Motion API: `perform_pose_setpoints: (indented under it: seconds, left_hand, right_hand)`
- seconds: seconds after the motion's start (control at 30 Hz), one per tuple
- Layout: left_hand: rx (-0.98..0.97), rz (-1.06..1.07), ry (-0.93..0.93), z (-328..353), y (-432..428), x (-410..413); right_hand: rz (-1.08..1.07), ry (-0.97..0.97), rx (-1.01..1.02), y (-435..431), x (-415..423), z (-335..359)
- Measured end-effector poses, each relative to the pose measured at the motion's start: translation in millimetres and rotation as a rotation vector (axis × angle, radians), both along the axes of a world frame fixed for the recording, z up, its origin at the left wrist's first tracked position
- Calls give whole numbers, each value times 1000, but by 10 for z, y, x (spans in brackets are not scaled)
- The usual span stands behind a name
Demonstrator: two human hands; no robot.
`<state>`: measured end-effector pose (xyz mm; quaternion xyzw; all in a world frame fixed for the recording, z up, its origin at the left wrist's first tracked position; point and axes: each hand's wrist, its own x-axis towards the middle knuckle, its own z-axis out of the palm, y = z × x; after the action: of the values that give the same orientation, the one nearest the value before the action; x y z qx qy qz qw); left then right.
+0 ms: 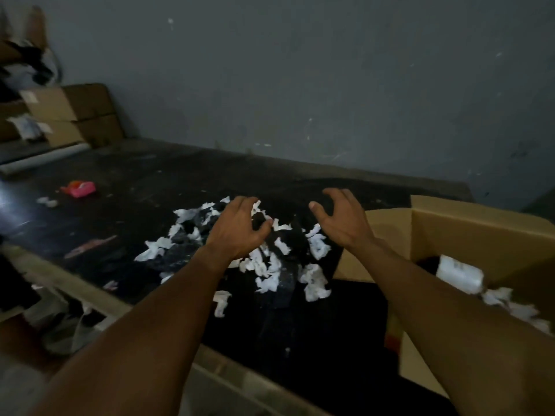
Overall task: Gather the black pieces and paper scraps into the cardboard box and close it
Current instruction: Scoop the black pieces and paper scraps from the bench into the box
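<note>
A heap of white paper scraps (313,279) mixed with black pieces (288,235) lies on the dark table (135,187). My left hand (237,226) hovers over the heap's middle, palm down, fingers curled and apart, touching or just above the scraps. My right hand (339,217) is spread open above the heap's right edge, holding nothing. An open cardboard box (468,229) stands at the right, flaps up, with white scraps (459,274) and something dark inside. My right forearm crosses the box's near corner.
A pink-red object (79,188) and a small white scrap (46,201) lie far left on the table. Stacked cardboard boxes (75,115) and a pale roll (42,160) sit at the back left. A grey wall runs behind. Clutter shows below the table's front edge.
</note>
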<state>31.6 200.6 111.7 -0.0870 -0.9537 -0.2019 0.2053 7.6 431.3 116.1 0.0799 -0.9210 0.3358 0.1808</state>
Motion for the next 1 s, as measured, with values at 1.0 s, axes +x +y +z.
perform_pose_setpoints:
  seconds: [1.0]
  left_hand:
    - [-171, -336, -216, -2310, -432, -1009]
  right_hand:
    - [-160, -247, 213, -431, -384, -2346]
